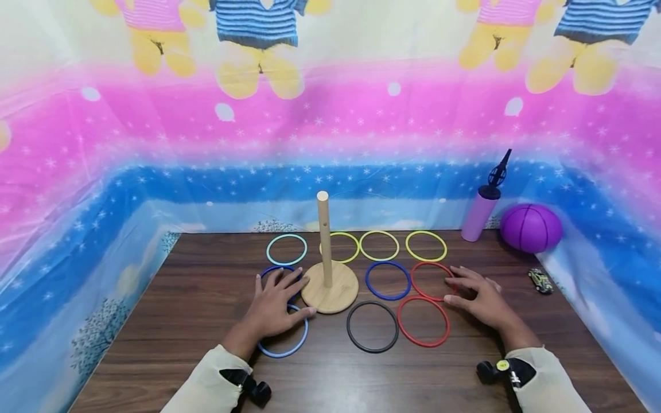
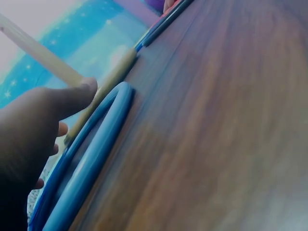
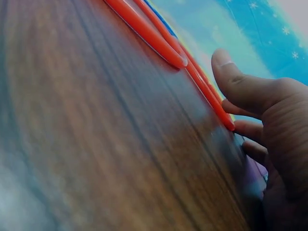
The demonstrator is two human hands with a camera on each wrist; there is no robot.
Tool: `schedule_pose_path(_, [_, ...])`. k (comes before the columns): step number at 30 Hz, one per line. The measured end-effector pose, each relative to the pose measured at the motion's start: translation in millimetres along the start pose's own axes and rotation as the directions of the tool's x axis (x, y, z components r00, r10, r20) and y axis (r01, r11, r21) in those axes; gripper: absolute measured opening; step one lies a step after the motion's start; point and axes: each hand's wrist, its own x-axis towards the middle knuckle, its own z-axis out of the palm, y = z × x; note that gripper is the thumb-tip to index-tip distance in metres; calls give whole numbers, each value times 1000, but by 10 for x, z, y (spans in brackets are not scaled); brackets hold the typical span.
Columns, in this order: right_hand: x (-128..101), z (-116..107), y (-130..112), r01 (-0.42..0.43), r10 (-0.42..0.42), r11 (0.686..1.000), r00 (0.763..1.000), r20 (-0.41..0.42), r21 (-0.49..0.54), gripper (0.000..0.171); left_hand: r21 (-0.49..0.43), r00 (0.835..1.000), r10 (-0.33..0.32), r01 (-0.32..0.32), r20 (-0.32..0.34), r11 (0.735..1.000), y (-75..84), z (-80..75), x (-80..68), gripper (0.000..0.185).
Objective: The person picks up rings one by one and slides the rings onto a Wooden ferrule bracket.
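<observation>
Head view: the left hand [image 1: 276,304] is hovering, fingers parted, above a dark blue plastic ring [image 1: 276,267] and a pale blue plastic ring [image 1: 281,356]. Just right of it, a round wooden base [image 1: 343,289] is carrying an upright peg [image 1: 326,241]. The right hand [image 1: 480,295] is hovering, loosely open, beside a red plastic ring [image 1: 431,263]. Both hands are apparently holding nothing; they seem to be lining up with rings, and lifting one would call for pinching its rim. A brown wood-grain table [image 1: 170,321] is lying beneath; cartoon-printed cloth [image 1: 361,189] is hanging beyond both hands.

Left wrist view: the thumb is extending above the pale blue ring.

Right wrist view: fingertips are hovering near the red rim; contact is unclear.
</observation>
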Motion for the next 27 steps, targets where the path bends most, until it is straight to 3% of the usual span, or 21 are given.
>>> schedule_pose_path(8, [-31,16,32,13,-13,999,1000,-8,-29,50,5,999,-3,4,-42,1000,31,52,7,74])
schedule_pose_path(20, [-12,-5,-10,-66,66,997,998,1,-27,61,-22,999,-28,27,-21,999,66,79,32,73])
schedule_pose_path(27, [-9,25,34,-68,67,997,998,-17,-32,60,-48,999,-48,47,-14,998,59,78,23,72])
